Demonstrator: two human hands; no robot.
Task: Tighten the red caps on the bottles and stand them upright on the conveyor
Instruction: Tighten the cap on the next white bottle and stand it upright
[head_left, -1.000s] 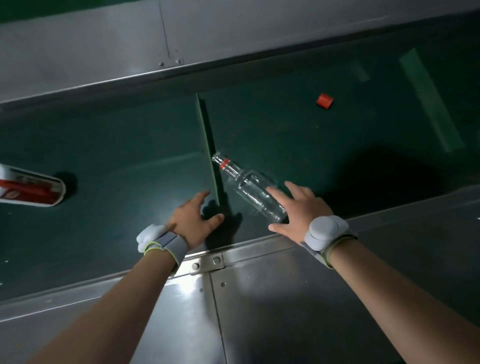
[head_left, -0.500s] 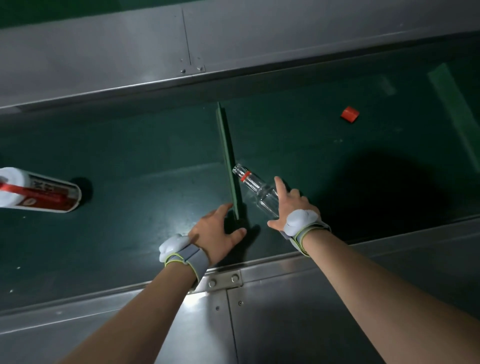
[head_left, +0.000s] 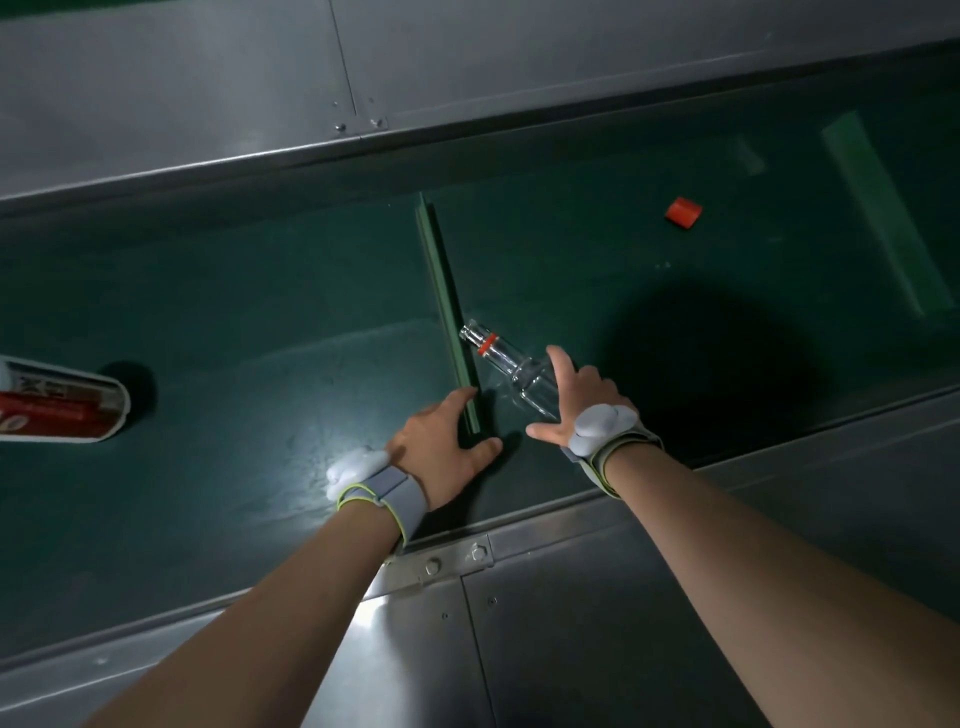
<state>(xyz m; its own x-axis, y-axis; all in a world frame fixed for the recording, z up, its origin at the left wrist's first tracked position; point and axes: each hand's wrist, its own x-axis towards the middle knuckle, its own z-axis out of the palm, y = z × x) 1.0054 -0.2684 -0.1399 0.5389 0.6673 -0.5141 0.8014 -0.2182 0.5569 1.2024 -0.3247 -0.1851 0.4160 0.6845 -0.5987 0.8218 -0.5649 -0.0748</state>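
lying on its side on the green conveyor (head_left: 260, 291), the clear bottle (head_left: 511, 366) points its capless mouth at the raised cleat (head_left: 447, 306). right hand (head_left: 576, 400) drapes over the bottle's body, fingers spread, not yet closed around it. left hand (head_left: 441, 447) sits flat and wide beside the cleat. red cap (head_left: 683, 212) lies loose, well apart. a labelled bottle (head_left: 57, 400) lies at far left.

left hand (head_left: 441, 452): palm down, fingers spread toward 1 o'clock, nothing held | right hand (head_left: 576, 402): palm down, fingers splayed toward 11 o'clock, unclosed | both wrists: grey bands
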